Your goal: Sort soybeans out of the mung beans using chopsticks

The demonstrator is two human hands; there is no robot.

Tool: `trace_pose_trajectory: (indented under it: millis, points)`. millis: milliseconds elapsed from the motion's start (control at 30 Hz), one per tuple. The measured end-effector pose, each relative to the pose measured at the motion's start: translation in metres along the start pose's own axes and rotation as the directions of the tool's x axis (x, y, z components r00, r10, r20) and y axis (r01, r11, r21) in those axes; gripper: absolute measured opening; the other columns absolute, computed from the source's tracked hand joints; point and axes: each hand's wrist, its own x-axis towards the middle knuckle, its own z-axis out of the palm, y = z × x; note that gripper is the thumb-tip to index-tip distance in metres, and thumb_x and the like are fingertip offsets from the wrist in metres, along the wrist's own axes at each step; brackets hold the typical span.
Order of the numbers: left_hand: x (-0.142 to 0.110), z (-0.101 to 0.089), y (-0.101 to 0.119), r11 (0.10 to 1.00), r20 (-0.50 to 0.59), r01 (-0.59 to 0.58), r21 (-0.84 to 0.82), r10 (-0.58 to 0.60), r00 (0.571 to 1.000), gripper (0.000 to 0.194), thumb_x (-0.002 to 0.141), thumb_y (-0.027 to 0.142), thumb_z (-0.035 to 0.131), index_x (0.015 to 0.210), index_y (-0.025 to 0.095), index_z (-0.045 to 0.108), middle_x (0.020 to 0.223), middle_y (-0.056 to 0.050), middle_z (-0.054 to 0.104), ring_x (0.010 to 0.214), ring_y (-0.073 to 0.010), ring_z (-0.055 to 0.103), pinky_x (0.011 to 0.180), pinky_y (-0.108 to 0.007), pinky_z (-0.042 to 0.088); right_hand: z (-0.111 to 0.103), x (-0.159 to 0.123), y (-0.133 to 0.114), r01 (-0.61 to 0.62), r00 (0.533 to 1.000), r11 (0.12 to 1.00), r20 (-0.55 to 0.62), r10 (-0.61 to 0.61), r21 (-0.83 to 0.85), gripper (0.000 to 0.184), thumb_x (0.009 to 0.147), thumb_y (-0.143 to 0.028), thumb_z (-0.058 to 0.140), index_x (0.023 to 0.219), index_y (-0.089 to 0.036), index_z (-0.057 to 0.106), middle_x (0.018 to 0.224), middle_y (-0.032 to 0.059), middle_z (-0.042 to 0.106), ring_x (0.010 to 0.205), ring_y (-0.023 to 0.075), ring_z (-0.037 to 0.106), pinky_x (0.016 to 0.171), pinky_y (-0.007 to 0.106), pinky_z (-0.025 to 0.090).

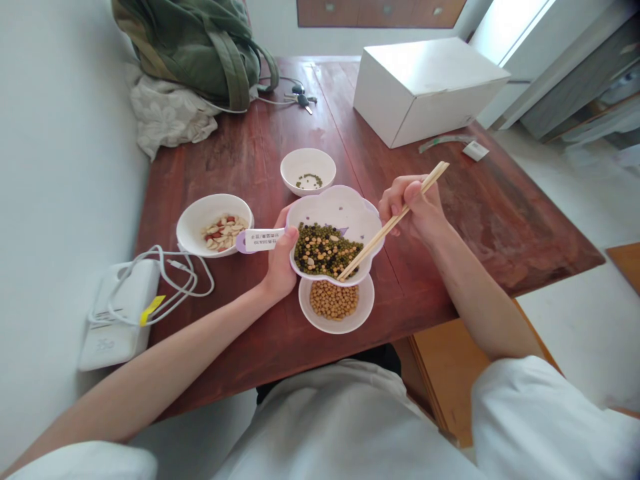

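My left hand (283, 263) grips a flower-shaped bowl (345, 203) by its left side, thumb on the rim near the labelled purple handle (260, 240). Inside the bowl lie mixed beans (325, 252), green, black and yellowish. A pair of chopsticks (400, 217) is held in my right hand (413, 203), the tips down among the beans at the bowl's near side. Below the held bowl, partly covered by it, is a white bowl of soybeans (334, 301). Another white bowl (307, 161) behind it has a few small green beans. To the left, a white bowl (193, 217) contains peanuts (225, 233).
A white box (430, 87) stands at the back right, with a small tagged strip (475, 151) before it. Keys (303, 100) lie near a green bag (200, 47) on patterned cloth (170, 117). At the left wall sit a white power strip (117, 333) and coiled cable (193, 270).
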Motion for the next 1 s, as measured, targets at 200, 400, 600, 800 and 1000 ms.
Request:
trace_pose_trajectory:
  millis: [200, 400, 600, 800, 1000]
  points:
    - [0.001, 0.0, 0.001, 0.999, -0.02, 0.026, -0.026, -0.027, 0.999, 0.05, 0.099, 0.064, 0.069, 0.135, 0.03, 0.073, 0.132, -0.008, 0.08, 0.135, -0.0374, 0.072, 0.12, -0.051, 0.056, 0.002, 0.007, 0.001, 0.019, 0.999, 0.999, 0.038, -0.02, 0.027, 0.068, 0.087, -0.081, 0.081, 0.063, -0.022, 0.057, 0.051, 0.0009, 0.065, 0.031, 0.0102, 0.048, 0.027, 0.023, 0.028]
    - [0.004, 0.004, 0.002, 0.999, -0.036, -0.002, -0.034, 0.001, 0.999, 0.047, 0.098, 0.064, 0.068, 0.127, 0.028, 0.075, 0.134, -0.008, 0.079, 0.135, -0.0374, 0.072, 0.12, -0.049, 0.055, 0.004, 0.015, 0.004, -0.014, 0.999, 0.999, 0.052, 0.012, 0.037, 0.07, 0.085, -0.083, 0.082, 0.061, -0.022, 0.056, 0.05, 0.0001, 0.064, 0.03, 0.0088, 0.044, 0.026, 0.023, 0.027]
    - [0.004, 0.004, 0.002, 1.0, -0.039, 0.002, -0.03, -0.004, 0.999, 0.049, 0.098, 0.066, 0.07, 0.13, 0.03, 0.071, 0.121, -0.007, 0.082, 0.128, -0.0367, 0.076, 0.113, -0.05, 0.059, 0.008, 0.01, 0.007, 0.035, 0.999, 0.999, -0.004, -0.035, 0.03, 0.068, 0.088, -0.081, 0.081, 0.06, -0.023, 0.057, 0.047, -0.0005, 0.062, 0.03, 0.0094, 0.044, 0.025, 0.023, 0.023]
    - [0.003, 0.002, -0.001, 0.999, -0.042, -0.008, -0.048, 0.006, 0.999, 0.051, 0.098, 0.067, 0.069, 0.129, 0.027, 0.075, 0.127, -0.007, 0.081, 0.126, -0.0346, 0.076, 0.114, -0.046, 0.059, 0.007, 0.004, 0.01, 0.051, 0.999, 0.998, 0.003, -0.052, 0.048, 0.07, 0.088, -0.082, 0.08, 0.06, -0.022, 0.057, 0.047, -0.0005, 0.061, 0.03, 0.009, 0.045, 0.026, 0.022, 0.026]
    - [0.004, 0.004, 0.0, 0.998, -0.052, -0.001, -0.058, -0.002, 0.999, 0.05, 0.095, 0.068, 0.072, 0.123, 0.027, 0.078, 0.123, -0.007, 0.083, 0.122, -0.0341, 0.077, 0.111, -0.045, 0.061, 0.006, 0.002, 0.01, 0.057, 0.998, 0.995, 0.013, -0.058, 0.084, 0.069, 0.087, -0.079, 0.083, 0.061, -0.02, 0.057, 0.049, 0.0007, 0.064, 0.031, 0.0086, 0.047, 0.027, 0.021, 0.027]
